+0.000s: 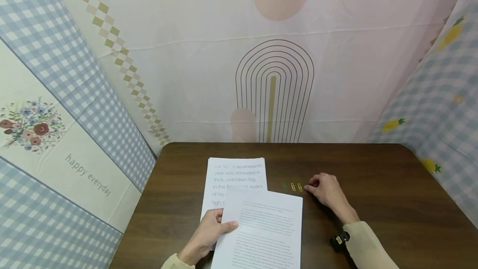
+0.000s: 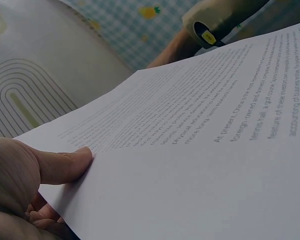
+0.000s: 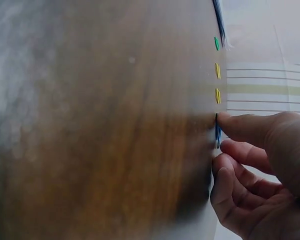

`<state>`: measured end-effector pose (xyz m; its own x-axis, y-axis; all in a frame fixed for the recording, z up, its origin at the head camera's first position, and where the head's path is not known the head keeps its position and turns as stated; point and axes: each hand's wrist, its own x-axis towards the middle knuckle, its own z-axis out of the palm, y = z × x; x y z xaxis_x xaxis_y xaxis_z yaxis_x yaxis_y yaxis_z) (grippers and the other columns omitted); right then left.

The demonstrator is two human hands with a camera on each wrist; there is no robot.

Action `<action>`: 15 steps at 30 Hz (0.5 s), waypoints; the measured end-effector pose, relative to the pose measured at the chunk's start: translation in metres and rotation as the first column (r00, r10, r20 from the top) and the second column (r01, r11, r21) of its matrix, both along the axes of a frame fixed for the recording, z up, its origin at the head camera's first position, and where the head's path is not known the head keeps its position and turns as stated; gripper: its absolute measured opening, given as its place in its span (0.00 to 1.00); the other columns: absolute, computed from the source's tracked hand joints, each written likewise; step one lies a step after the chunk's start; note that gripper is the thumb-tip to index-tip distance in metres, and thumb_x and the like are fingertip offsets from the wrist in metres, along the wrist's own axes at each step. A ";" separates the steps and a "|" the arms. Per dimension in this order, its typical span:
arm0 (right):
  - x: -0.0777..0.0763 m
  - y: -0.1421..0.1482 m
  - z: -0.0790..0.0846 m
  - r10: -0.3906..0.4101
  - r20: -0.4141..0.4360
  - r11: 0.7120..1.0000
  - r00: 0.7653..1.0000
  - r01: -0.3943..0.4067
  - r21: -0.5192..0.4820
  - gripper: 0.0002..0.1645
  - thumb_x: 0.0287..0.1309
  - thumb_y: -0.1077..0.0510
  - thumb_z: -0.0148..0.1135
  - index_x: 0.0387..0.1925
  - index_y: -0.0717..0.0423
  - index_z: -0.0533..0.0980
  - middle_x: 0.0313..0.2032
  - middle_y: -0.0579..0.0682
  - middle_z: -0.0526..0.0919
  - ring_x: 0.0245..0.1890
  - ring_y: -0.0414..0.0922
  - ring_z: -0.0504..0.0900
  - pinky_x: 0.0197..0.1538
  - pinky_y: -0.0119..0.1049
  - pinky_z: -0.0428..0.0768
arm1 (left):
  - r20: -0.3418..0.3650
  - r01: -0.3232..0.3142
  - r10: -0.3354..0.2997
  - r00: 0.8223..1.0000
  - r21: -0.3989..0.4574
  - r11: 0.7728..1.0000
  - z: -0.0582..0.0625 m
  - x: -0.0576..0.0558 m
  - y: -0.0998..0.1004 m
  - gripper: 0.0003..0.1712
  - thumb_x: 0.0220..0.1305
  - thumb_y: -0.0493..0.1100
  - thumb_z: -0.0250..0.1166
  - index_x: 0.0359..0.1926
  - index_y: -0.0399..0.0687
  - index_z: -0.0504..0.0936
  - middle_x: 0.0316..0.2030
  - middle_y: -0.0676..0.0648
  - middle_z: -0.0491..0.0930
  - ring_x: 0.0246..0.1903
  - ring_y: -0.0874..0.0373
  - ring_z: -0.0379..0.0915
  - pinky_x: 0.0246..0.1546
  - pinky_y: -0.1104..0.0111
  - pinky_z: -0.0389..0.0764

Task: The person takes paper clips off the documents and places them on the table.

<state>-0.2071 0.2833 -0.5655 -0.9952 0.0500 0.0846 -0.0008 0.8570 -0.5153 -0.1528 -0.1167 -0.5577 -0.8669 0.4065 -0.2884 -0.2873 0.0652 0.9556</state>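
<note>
My left hand [image 1: 209,231] grips a printed sheet of paper [image 1: 267,227] by its left edge, thumb on top and fingers curled underneath. In the left wrist view the sheet [image 2: 180,130] slants up with rows of small text. It overlaps a stack of larger-print pages [image 1: 236,173] on the table. At the right, my right hand [image 1: 328,192] is down at the tabletop. The right wrist view shows its thumb and index finger pinching a blue paper clip [image 3: 218,132] at its two ends. Two yellow paper clips [image 1: 296,187] and a green paper clip [image 1: 284,186] lie in a row beside it.
The brown wooden table [image 1: 392,186] ends at a patterned cloth backdrop [image 1: 201,86]. Checked cloth hangs on the left [image 1: 67,53] and right sides. A black camera strap [image 1: 339,240] sits on the right wrist.
</note>
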 end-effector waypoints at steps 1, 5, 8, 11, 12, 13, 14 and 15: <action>0.000 -0.001 0.000 0.001 0.003 1.000 1.000 -0.001 0.001 0.09 0.61 0.58 0.78 0.36 0.62 0.88 0.34 0.55 0.89 0.36 0.48 0.84 0.42 0.45 0.84 | 0.001 0.000 0.000 1.000 -0.001 1.000 0.000 0.000 0.000 0.17 0.68 0.31 0.70 0.54 0.26 0.82 0.39 0.43 0.92 0.35 0.55 0.92 0.39 0.64 0.94; -0.001 -0.001 0.001 0.013 0.022 1.000 1.000 -0.013 -0.008 0.07 0.62 0.61 0.77 0.37 0.62 0.88 0.33 0.53 0.89 0.35 0.46 0.82 0.40 0.42 0.83 | 0.005 -0.002 0.002 1.000 0.001 1.000 -0.001 -0.001 -0.001 0.17 0.68 0.31 0.70 0.55 0.26 0.82 0.40 0.43 0.92 0.36 0.54 0.92 0.39 0.64 0.94; -0.001 -0.001 0.001 0.029 0.033 0.999 0.999 -0.028 -0.015 0.06 0.62 0.62 0.76 0.37 0.62 0.88 0.33 0.53 0.88 0.34 0.46 0.82 0.40 0.41 0.82 | 0.007 -0.009 0.009 1.000 0.007 1.000 -0.002 -0.002 -0.002 0.17 0.68 0.31 0.70 0.55 0.26 0.82 0.40 0.43 0.92 0.36 0.54 0.92 0.40 0.63 0.94; 0.000 -0.001 0.002 0.037 0.026 0.999 0.999 -0.036 -0.022 0.06 0.63 0.61 0.76 0.38 0.61 0.88 0.34 0.54 0.88 0.35 0.46 0.82 0.40 0.40 0.82 | 0.013 -0.015 0.015 1.000 0.014 1.000 -0.002 -0.002 -0.003 0.17 0.68 0.31 0.70 0.55 0.25 0.82 0.40 0.43 0.93 0.36 0.54 0.92 0.40 0.64 0.94; 0.001 -0.001 0.004 0.028 0.020 0.999 0.999 -0.028 -0.035 0.07 0.64 0.60 0.75 0.39 0.61 0.88 0.35 0.54 0.89 0.35 0.46 0.81 0.39 0.39 0.81 | 0.016 -0.019 0.018 1.000 0.016 1.000 -0.002 -0.002 -0.004 0.17 0.69 0.31 0.70 0.55 0.25 0.82 0.40 0.43 0.93 0.36 0.54 0.92 0.40 0.64 0.94; 0.003 -0.001 0.006 0.013 0.008 0.999 1.000 -0.012 -0.053 0.07 0.65 0.60 0.75 0.40 0.61 0.88 0.36 0.55 0.89 0.35 0.45 0.81 0.39 0.38 0.81 | 0.017 -0.020 0.020 1.000 0.016 1.000 -0.002 -0.003 -0.004 0.17 0.69 0.31 0.70 0.55 0.25 0.82 0.40 0.43 0.93 0.36 0.54 0.92 0.40 0.65 0.94; 0.005 -0.001 0.009 -0.005 -0.009 0.997 1.000 0.004 -0.078 0.08 0.67 0.59 0.75 0.40 0.60 0.88 0.37 0.55 0.89 0.35 0.45 0.81 0.38 0.37 0.80 | 0.016 -0.022 0.022 1.000 0.014 1.000 -0.001 -0.004 -0.005 0.17 0.69 0.31 0.70 0.56 0.25 0.82 0.40 0.43 0.93 0.36 0.54 0.92 0.40 0.65 0.94; 0.007 -0.001 0.012 -0.025 -0.026 0.994 0.999 0.022 -0.105 0.08 0.68 0.57 0.74 0.41 0.60 0.88 0.37 0.55 0.90 0.34 0.45 0.81 0.37 0.35 0.80 | 0.014 -0.027 0.027 1.000 0.014 1.000 0.000 -0.005 -0.005 0.18 0.69 0.31 0.70 0.56 0.24 0.81 0.40 0.43 0.93 0.36 0.54 0.92 0.40 0.65 0.94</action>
